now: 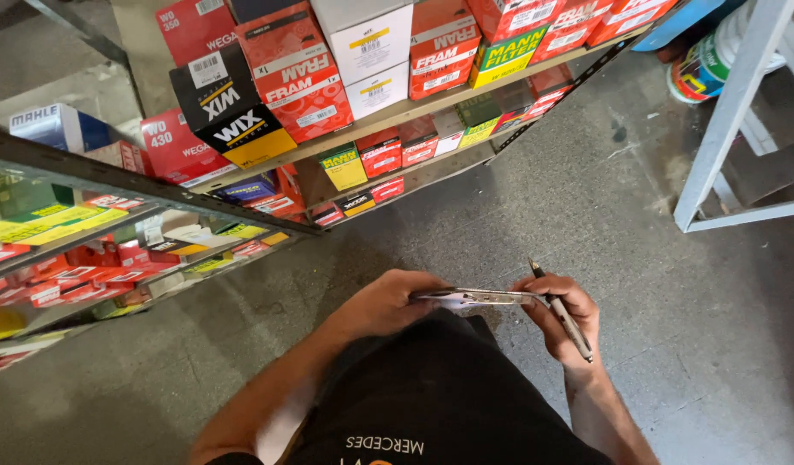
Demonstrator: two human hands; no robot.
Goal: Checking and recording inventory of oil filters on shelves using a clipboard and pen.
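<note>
A thin flat clipboard (478,298) with paper is seen edge-on, held level in front of my body. My left hand (388,303) grips its left end, fingers curled around the edge. My right hand (567,312) steadies its right end and also holds a pen (562,313), which points up and away between the fingers. Below both hands is my dark shirt with light lettering.
Metal shelves (147,185) to the left and ahead hold several red, black, yellow and white cardboard boxes (233,108). A white metal frame (728,112) stands at the right, with a paint can (702,65) behind it. Grey concrete floor (586,189) lies ahead.
</note>
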